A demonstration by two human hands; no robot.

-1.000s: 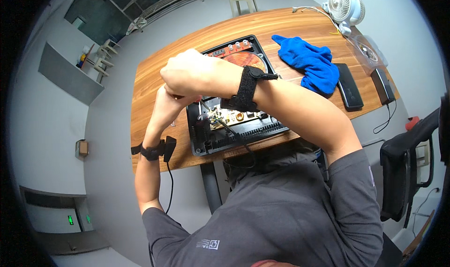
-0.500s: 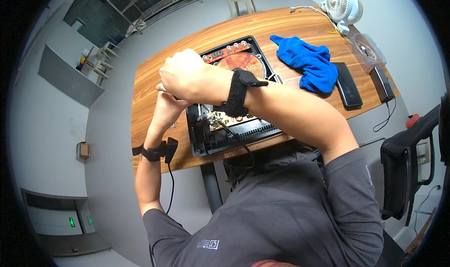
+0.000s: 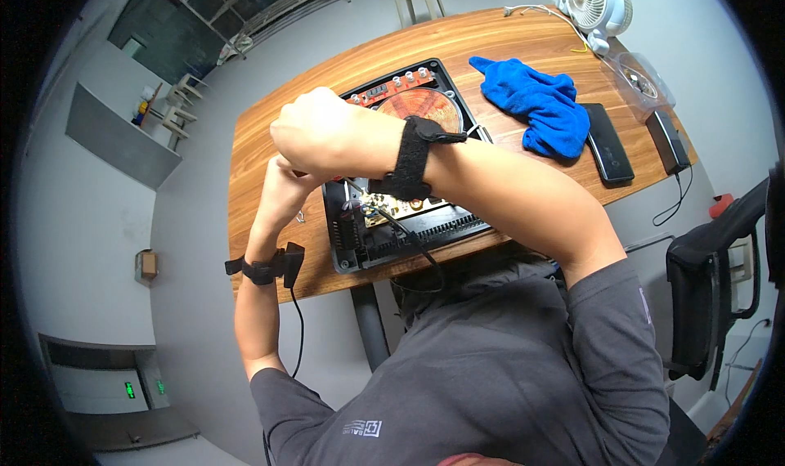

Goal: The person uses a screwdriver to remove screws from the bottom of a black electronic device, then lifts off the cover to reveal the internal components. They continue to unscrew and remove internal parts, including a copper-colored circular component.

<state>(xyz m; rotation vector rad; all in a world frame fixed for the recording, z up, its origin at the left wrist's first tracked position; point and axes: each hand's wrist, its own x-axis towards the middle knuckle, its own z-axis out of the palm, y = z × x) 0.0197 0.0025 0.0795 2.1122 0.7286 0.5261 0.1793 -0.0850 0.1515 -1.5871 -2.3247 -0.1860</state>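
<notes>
My right hand (image 3: 315,132) is curled closed over the left end of an opened induction cooker (image 3: 372,257). Just below it, partly covered, my left hand (image 3: 284,190) has its fingers bent together and meets the right one. Whatever the fingers hold is hidden behind the right hand. Inside the cooker's black casing lie a round copper coil (image 3: 419,109), a red control board (image 3: 401,83) and a pale circuit board (image 3: 417,211) with wires. The right forearm crosses over the middle of the casing. Each wrist wears a black strap.
Right of the cooker lie a blue cloth (image 3: 540,110), a black phone (image 3: 607,143) and a black adapter (image 3: 669,143) with a cable. A clear plastic box (image 3: 642,86) and a white fan (image 3: 593,4) stand at the far right. A black chair (image 3: 711,294) is beside me.
Both hands have shifted slightly left, still closed together. The view has shifted a little; the cooker and the things around it look the same.
</notes>
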